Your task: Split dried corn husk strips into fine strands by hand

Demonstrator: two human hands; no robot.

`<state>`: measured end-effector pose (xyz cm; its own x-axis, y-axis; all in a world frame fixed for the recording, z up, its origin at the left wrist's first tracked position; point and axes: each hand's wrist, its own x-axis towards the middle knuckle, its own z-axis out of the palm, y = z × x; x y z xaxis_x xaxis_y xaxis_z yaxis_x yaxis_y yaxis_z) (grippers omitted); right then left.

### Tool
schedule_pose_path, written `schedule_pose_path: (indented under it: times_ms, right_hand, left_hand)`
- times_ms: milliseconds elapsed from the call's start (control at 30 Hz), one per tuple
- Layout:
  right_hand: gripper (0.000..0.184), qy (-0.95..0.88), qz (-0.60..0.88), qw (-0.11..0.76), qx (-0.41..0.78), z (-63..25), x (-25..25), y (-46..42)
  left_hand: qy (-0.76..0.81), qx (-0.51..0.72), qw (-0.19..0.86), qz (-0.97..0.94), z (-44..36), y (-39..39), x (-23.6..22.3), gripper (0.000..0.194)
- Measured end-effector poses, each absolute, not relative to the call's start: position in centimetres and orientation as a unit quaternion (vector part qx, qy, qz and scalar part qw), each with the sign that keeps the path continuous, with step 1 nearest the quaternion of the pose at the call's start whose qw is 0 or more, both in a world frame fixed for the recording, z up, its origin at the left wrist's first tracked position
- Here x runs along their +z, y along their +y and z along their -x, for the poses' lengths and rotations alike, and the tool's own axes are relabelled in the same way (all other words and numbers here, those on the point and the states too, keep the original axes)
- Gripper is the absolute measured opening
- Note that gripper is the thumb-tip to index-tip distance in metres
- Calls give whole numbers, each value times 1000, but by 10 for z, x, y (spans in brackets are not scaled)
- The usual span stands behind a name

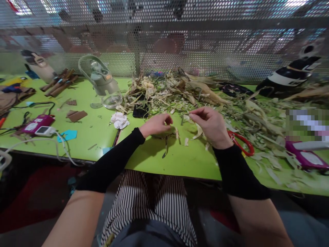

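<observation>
My left hand point(156, 124) and my right hand point(209, 124) are over the green table point(159, 161), both in black sleeves. Each hand has its fingers pinched together. A thin pale strip of dried leaf point(181, 116) seems to run between the two pinches, though it is too fine to see well. Below my left hand lies a small dark bundle of twisted fibre point(166, 142). Behind the hands spreads a big heap of dried husks and leaf strips point(177, 91). Red-handled scissors point(241, 142) lie just right of my right wrist.
A small desk fan point(101, 80) stands at the back left, with a crumpled white tissue point(119, 120) and a black phone point(140, 110) near it. Brown card pieces point(76, 115), a pink device point(38, 124) with white cables and a perforated metal screen point(180, 37) are also there.
</observation>
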<state>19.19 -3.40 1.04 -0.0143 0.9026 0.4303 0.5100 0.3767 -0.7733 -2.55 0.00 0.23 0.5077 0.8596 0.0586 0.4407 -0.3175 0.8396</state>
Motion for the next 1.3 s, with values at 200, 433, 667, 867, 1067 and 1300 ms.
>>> schedule_pose_path:
  times_ms: [200, 433, 667, 867, 1067, 1300]
  right_hand:
    - [22, -648, 502, 511, 259, -190, 5, -30]
    - [17, -613, 434, 626, 208, -190, 5, -37]
    - [17, -658, 421, 623, 53, -179, 13, -58]
    - [12, -704, 431, 565, -4, -172, 13, -66]
    - [6, -724, 418, 548, -38, -166, 15, -65]
    - [3, -684, 364, 632, -8, -172, 8, -56]
  left_hand:
    - [398, 224, 411, -789, 14, -11, -9, 14]
    - [279, 418, 593, -629, 9, -16, 2, 14]
    - [228, 459, 658, -551, 4, -29, 9, 19]
    - [247, 483, 651, -530, 1, -34, 8, 17]
    - [218, 474, 676, -521, 1, -32, 4, 40]
    - [210, 471, 701, -493, 1, -29, 1, 56]
